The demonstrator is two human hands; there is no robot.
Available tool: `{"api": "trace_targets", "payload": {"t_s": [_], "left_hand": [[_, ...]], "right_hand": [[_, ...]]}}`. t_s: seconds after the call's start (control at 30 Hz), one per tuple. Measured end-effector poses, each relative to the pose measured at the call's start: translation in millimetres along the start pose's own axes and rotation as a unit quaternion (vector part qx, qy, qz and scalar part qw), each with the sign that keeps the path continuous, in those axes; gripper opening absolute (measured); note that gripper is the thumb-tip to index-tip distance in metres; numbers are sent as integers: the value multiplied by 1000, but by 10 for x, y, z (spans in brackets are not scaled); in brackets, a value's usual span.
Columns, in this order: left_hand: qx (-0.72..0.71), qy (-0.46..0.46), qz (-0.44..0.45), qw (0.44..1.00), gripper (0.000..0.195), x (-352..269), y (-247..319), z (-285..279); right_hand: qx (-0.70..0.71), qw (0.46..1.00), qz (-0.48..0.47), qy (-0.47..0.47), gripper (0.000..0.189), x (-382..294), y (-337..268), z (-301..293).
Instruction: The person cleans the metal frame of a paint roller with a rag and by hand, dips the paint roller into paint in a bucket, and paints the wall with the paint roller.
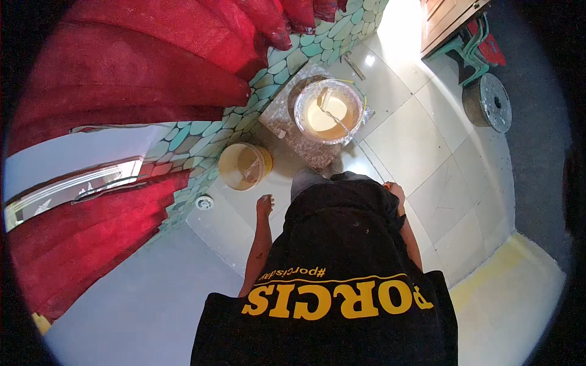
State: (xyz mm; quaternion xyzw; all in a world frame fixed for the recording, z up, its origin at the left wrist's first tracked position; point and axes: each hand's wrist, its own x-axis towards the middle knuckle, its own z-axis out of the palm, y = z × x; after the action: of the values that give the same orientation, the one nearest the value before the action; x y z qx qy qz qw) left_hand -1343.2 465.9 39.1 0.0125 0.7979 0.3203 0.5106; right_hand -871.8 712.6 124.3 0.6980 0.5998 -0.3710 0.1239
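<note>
In the head view my left hand (pixel 265 204) hangs at my side, fingers curled, with nothing visible in it. My right hand (pixel 395 190) is closed around the orange end of a long thin rod (pixel 371 161), partly hidden by my black shirt. The rod reaches up over the rim of a bucket of cream-coloured paint (pixel 354 131), where what looks like a paint roller (pixel 324 98) rests inside. This bucket stands on a paint-spattered board or slab (pixel 307 153). A second, yellowish bucket (pixel 225 165) stands near my left hand with a small object inside.
Red curtains (pixel 151 64) hang at the left over a pebble-patterned wall (pixel 192 142). A small round white container (pixel 204 202) sits near that wall. A narrow tool (pixel 354 67) lies on the tiles. At the right are a green plastic chair (pixel 474 55), a grey drum (pixel 478 100) and a wooden door (pixel 444 20).
</note>
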Motion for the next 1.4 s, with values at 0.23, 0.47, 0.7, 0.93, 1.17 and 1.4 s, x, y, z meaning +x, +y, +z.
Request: {"api": "trace_targets", "payload": {"t_s": [0.23,0.47,0.7,0.93,1.17,1.4], "left_hand": [[17,-22,20,999,39,-11,-19,54],[24,-9,16,1000,40,38,-82,-2],[30,21,34,999,34,-39,36,87],[-3,15,16,1000,31,-19,20,127],[7,-9,3,1000,32,122,-127,13],[24,15,13,1000,37,56,4,117]], "right_hand": [[11,1000,9,15,24,-3,-2,-31],[-25,999,11,43,23,-182,-136,-174],[-40,999,15,28,24,-185,-113,-152],[-26,999,9,43,27,-252,-165,-170],[-17,999,-9,51,28,-263,-84,-150],[-43,997,-9,57,26,-271,-117,-166]]}}
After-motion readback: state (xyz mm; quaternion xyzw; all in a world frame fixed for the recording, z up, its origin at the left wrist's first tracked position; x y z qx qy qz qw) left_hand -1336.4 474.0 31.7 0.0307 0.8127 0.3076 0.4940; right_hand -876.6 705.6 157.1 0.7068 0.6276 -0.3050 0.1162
